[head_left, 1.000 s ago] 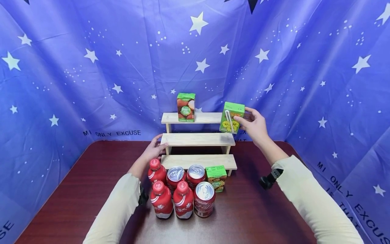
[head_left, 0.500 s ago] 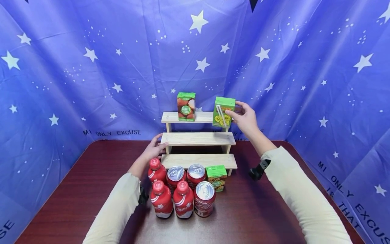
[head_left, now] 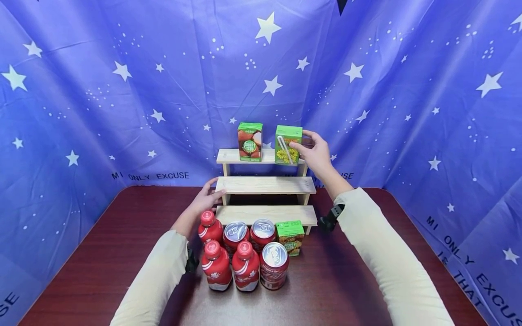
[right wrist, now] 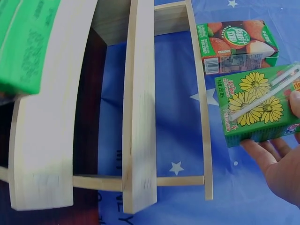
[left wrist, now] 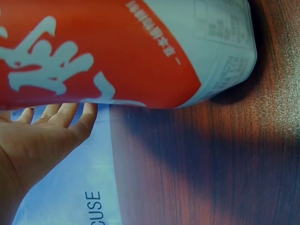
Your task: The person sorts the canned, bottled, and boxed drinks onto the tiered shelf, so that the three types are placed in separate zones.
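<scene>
My right hand (head_left: 317, 151) pinches a green drink carton (head_left: 288, 144) with yellow flowers and a white straw on its front. The carton is upright, at the right part of the top step of a three-step wooden rack (head_left: 265, 184); in the right wrist view its base end is close to the top board (right wrist: 202, 108). Beside it on that step stands a brown-and-green fruit drink carton (head_left: 250, 142). My left hand (head_left: 204, 199) holds the left end of the middle step, thumb at the front; in the left wrist view a red bottle (left wrist: 117, 51) partly hides its fingers (left wrist: 86, 117).
In front of the rack stand several red bottles (head_left: 216, 267), red cans (head_left: 274, 267) and another green carton (head_left: 290, 237) on the dark wood table (head_left: 346, 280). A blue star-patterned curtain (head_left: 163, 90) hangs close behind the rack and at both sides.
My right hand has moved left and slightly up with the flower carton, from beyond the rack's right end to the top step. The left hand has stayed on the rack.
</scene>
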Motion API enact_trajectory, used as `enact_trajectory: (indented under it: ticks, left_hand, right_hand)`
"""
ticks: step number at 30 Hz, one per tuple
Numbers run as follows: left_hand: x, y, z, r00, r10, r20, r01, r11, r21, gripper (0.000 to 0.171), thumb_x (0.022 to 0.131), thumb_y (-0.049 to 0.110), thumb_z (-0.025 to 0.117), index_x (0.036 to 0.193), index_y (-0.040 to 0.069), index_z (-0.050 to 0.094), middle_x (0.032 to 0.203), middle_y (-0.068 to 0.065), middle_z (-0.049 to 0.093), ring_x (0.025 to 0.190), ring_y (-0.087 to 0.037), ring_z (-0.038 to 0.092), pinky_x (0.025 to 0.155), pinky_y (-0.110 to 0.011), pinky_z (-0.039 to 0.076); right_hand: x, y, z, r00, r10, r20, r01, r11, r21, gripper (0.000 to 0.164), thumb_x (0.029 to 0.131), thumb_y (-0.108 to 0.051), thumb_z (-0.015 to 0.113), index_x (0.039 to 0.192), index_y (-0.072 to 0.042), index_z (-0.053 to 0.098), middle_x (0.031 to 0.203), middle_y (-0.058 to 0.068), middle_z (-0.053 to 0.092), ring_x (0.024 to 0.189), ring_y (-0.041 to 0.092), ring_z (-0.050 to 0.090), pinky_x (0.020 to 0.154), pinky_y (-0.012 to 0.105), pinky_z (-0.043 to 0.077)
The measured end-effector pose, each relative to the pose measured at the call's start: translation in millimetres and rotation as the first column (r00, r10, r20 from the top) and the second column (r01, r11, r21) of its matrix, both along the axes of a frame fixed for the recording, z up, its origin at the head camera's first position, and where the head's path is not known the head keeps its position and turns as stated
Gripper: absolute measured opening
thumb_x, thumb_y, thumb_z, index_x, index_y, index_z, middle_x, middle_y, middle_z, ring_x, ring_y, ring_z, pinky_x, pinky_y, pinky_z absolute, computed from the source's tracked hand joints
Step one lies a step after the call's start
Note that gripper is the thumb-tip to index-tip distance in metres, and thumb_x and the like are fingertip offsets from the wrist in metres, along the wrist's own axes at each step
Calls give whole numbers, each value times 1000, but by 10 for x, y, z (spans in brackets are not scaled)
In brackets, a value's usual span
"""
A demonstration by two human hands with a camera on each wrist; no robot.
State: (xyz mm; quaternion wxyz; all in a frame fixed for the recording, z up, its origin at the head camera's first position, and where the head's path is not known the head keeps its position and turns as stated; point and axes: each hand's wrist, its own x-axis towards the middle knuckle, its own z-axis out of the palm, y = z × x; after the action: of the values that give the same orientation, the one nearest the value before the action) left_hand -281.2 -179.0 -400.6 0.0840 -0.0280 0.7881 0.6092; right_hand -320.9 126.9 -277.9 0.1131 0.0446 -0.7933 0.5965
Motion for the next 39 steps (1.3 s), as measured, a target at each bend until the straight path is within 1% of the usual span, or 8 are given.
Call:
enact_trajectory:
  ticks: [3, 6, 10, 15, 19, 29, 33, 39]
  left_hand:
    - [-23, 3, -31, 1000, 0, -7, 0, 1000, -11, 63, 98, 24, 48, 150, 23, 12, 140, -26, 40, 121, -42, 50, 76, -34, 45]
    - [-15, 9, -21, 1000, 2, -4, -2, 1000, -14, 64, 98, 25, 48, 150, 23, 12, 140, -26, 41, 121, -42, 50, 77, -35, 45]
    - [-4, 12, -15, 1000, -2, 3, 2, 1000, -14, 65, 98, 25, 48, 151, 22, 11, 141, -26, 39, 122, -42, 49, 83, -39, 46]
    - [4, 10, -3, 1000, -11, 4, 11, 1000, -21, 66, 98, 26, 48, 151, 21, 9, 142, -26, 39, 123, -42, 48, 86, -42, 46]
    - [6, 8, 6, 1000, -4, 1, 4, 1000, -27, 64, 98, 26, 48, 151, 22, 11, 141, -26, 40, 122, -41, 50, 83, -40, 46]
    - [-13, 5, -33, 1000, 3, 11, -3, 1000, -14, 64, 97, 25, 49, 150, 24, 14, 140, -24, 41, 120, -40, 51, 73, -31, 45]
    - [-22, -8, -37, 1000, 5, 6, -5, 1000, -14, 64, 97, 25, 49, 150, 24, 13, 140, -25, 41, 119, -40, 52, 70, -29, 44]
    - [-31, 3, -29, 1000, 1, 6, -1, 1000, -23, 64, 98, 25, 49, 150, 24, 12, 140, -24, 41, 118, -40, 52, 69, -29, 44]
  right_hand:
    - [-22, -56, 0, 1000, -9, 3, 9, 1000, 4, 60, 84, -25, 71, 137, -14, 45, 125, 15, 58, 112, 25, 58, 86, 38, 52]
    - [-46, -107, -9, 1000, -15, -7, 15, 1000, 5, 60, 84, -24, 70, 137, -13, 46, 125, 16, 59, 113, 26, 58, 87, 39, 52]
    - [-80, -161, -43, 1000, -21, -9, 20, 999, -35, 59, 84, -21, 71, 136, -11, 46, 124, 16, 59, 112, 25, 59, 87, 37, 52]
    - [-130, -225, -75, 999, -33, 7, 33, 996, -88, 57, 84, -21, 71, 135, -13, 48, 123, 14, 59, 110, 24, 59, 86, 36, 52]
    - [-172, -271, -88, 999, -50, 4, 50, 992, -117, 56, 83, -19, 71, 134, -13, 50, 121, 15, 60, 109, 24, 60, 86, 35, 52]
    - [-249, -340, -148, 996, -86, -5, 85, 990, -112, 54, 84, -19, 70, 134, -12, 51, 120, 15, 61, 109, 25, 61, 89, 34, 51]
    - [-270, -374, -150, 997, -73, 2, 73, 989, -128, 55, 85, -20, 69, 136, -13, 49, 124, 14, 61, 111, 24, 60, 91, 34, 50]
    - [-292, -377, -144, 997, -46, 55, 52, 992, -119, 58, 87, -23, 67, 140, -18, 44, 127, 13, 59, 113, 24, 58, 91, 36, 50]
